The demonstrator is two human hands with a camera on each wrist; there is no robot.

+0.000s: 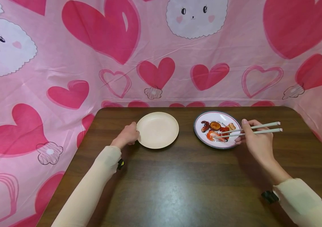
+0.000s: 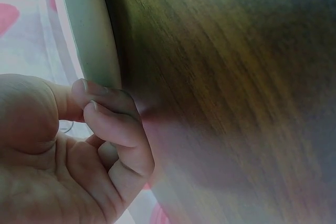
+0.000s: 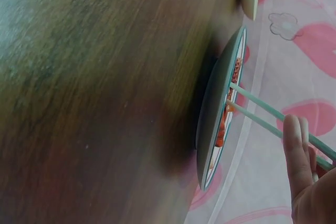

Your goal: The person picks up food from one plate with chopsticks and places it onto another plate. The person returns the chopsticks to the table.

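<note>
My left hand [image 1: 126, 135] pinches the left rim of a cream plate [image 1: 158, 130] lying on the table; the left wrist view shows thumb and curled fingers at the plate's edge [image 2: 92, 30]. In my right hand [image 1: 258, 146] is a pair of pale green chopsticks [image 1: 266, 125], held slightly apart. Their tips reach over a white plate with a dark rim [image 1: 220, 116], at an orange shrimp [image 1: 212, 136]. Whether they grip the shrimp I cannot tell. Around it lie a round brown slice [image 1: 215, 125], a dark reddish-brown piece [image 1: 205, 126], a red piece and a tan piece [image 1: 231, 126].
Both plates stand near the far edge of a dark wooden table [image 1: 161, 176], with a gap between them. A pink cloth with hearts [image 1: 155, 47] hangs behind the table and along its sides.
</note>
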